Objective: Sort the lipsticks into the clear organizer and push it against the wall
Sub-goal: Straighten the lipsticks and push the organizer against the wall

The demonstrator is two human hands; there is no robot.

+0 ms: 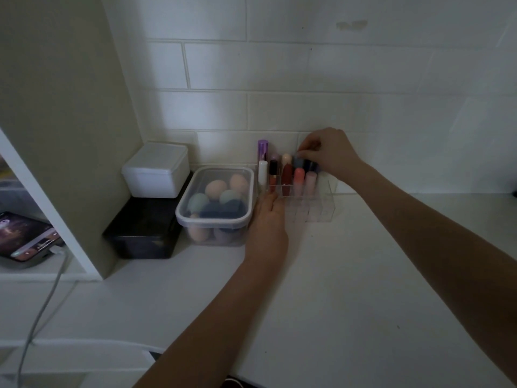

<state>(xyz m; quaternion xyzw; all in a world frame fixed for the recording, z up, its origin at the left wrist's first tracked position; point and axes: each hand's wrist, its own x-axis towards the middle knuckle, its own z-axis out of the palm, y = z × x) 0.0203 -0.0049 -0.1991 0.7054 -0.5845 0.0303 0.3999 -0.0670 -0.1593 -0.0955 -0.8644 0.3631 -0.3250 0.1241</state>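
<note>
The clear organizer (321, 211) stands on the white counter close to the tiled wall, with several lipsticks (298, 179) upright in its back compartments; the front compartments look empty. My left hand (267, 219) lies flat with fingers together against the organizer's left front corner. My right hand (327, 152) reaches over the back row, its fingertips pinched on the top of a dark lipstick (306, 164). A tall purple tube (263, 149) and a white tube (262, 170) stand at the organizer's left end.
A lidded clear box of makeup sponges (215, 204) sits right of a black box (142, 233) that carries a white box (156, 169). At far left, a shelf panel (64, 135), a phone (25, 236) and a cable (42, 312).
</note>
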